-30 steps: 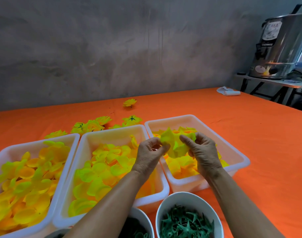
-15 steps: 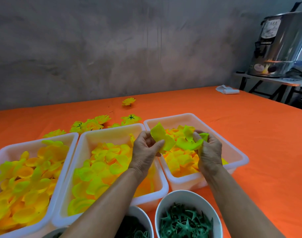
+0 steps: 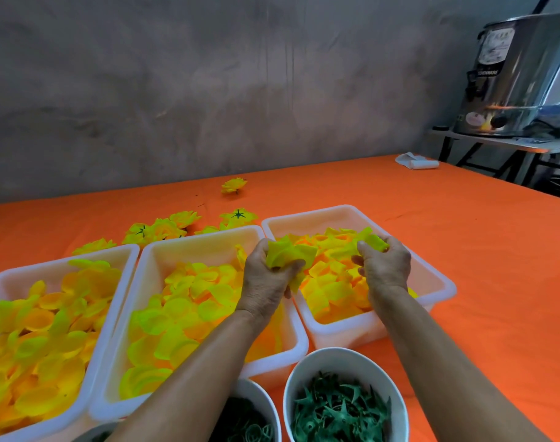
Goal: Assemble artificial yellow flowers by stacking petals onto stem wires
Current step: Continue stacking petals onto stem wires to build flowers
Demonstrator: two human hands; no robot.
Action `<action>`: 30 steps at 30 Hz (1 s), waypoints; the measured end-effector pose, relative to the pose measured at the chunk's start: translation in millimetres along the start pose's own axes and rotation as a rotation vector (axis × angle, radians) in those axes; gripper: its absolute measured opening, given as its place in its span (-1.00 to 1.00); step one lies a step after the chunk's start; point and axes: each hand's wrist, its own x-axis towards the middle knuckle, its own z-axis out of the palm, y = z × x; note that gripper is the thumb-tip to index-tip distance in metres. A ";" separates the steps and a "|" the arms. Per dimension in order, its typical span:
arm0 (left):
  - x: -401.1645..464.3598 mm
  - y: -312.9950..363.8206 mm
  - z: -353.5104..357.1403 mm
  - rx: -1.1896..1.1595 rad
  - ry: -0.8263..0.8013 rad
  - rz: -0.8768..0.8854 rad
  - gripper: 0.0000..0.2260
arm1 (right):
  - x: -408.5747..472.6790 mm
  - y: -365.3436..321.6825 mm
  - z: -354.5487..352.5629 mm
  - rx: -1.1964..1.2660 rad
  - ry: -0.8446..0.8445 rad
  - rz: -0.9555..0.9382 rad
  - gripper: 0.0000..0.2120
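Over the right-hand tray [image 3: 438, 283], both hands are working with yellow petals. The left hand [image 3: 267, 282] is holding a folded bunch of petals [image 3: 288, 253] in a closed grip, fingers curling round the lower part while the petal tips are sticking up above the knuckles. This bunch is hanging above the rim where the middle tray [image 3: 144, 314] and the right-hand tray are meeting. The right hand [image 3: 383, 266] is reaching into the right-hand tray, its fingers and thumb pinching a single petal [image 3: 372, 240] at the top of the loose heap [image 3: 332, 282]; the two hands are sitting apart, with the heap showing between them.

Three white trays are standing side by side on the orange surface [image 3: 479, 266], the left tray [image 3: 58, 263] and the middle one each carrying round yellow petals. Nearer the person, two white bowls are sitting just in front of the trays: the right bowl [image 3: 399, 400] is holding green star-shaped pieces [image 3: 339, 409], the left bowl [image 3: 265, 397] darker green parts partly hidden by the left forearm. Behind the trays, several finished flowers [image 3: 163, 229] are lying in a cluster, and one flower [image 3: 234, 185] is lying alone farther back. A white cloth [image 3: 415, 161] is resting near the far edge, and a steel urn [image 3: 521, 74] is standing on a side table beyond.
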 end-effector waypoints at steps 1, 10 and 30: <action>0.3 0.2 0.0 0.005 0.005 0.001 -0.81 | 1.6 0.2 -2.5 -0.096 -0.008 0.003 -0.79; 1.1 -2.5 -0.8 -0.009 0.012 -0.016 -0.84 | -19.4 -11.6 -26.5 -0.805 -0.117 -0.710 -0.43; 3.0 -5.3 -2.0 0.121 0.001 0.026 -0.80 | -20.9 -5.4 -14.6 -0.863 -0.472 -0.738 -0.87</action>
